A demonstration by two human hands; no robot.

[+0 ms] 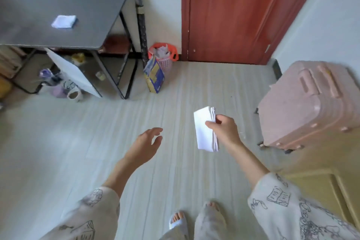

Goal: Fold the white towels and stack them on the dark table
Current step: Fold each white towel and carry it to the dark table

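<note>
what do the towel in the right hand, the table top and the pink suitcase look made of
Towel: thin white woven cloth, layered edges showing. Table top: dark matte board, perhaps laminate, on black metal legs. Suitcase: pink hard plastic shell with moulded ribs, likely.

A folded towel (63, 21) lies on the table (93, 31) at ten o'clock. The door (239, 13) stands at one o'clock, the suitcase (311, 107) at three, and a basket (164, 54) on the floor between table and door.
</note>
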